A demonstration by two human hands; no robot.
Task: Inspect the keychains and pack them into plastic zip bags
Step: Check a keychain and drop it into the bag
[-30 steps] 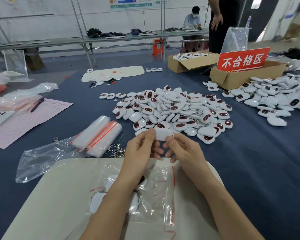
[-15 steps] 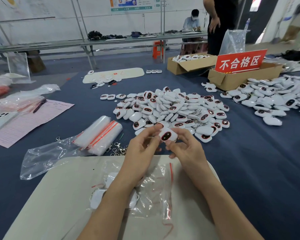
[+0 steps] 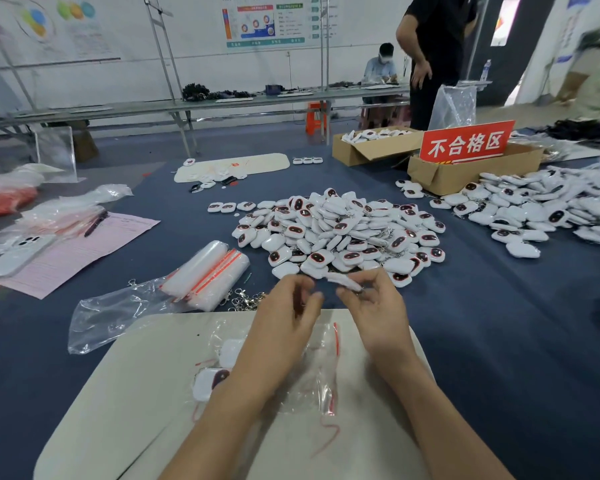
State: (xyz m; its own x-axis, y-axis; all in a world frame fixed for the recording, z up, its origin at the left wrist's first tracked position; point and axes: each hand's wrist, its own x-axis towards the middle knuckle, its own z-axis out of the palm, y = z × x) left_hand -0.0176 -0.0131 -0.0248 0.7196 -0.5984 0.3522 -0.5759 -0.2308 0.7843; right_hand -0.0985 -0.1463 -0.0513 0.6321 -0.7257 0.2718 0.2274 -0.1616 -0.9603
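My right hand (image 3: 374, 306) pinches a white keychain (image 3: 343, 281), blurred and tilted, just in front of the big pile of white keychains (image 3: 336, 230). My left hand (image 3: 288, 317) hovers beside it with fingers loosely curled, apart from the keychain. Below my wrists a clear zip bag (image 3: 312, 368) with a red strip lies on the beige mat (image 3: 136, 393). Bagged keychains (image 3: 215, 375) lie on the mat under my left forearm.
A roll of zip bags (image 3: 208, 271) lies left on a plastic sleeve, with loose metal clasps (image 3: 246, 299) beside it. Pink paper (image 3: 84, 247), a pen and phones sit far left. Two cardboard boxes (image 3: 465, 171) with a red sign stand behind. A second keychain heap (image 3: 541, 209) lies right. People stand beyond the table.
The keychain was held by both hands and turned from its back to its dark face; now only my right hand holds it and my left hand has come away.
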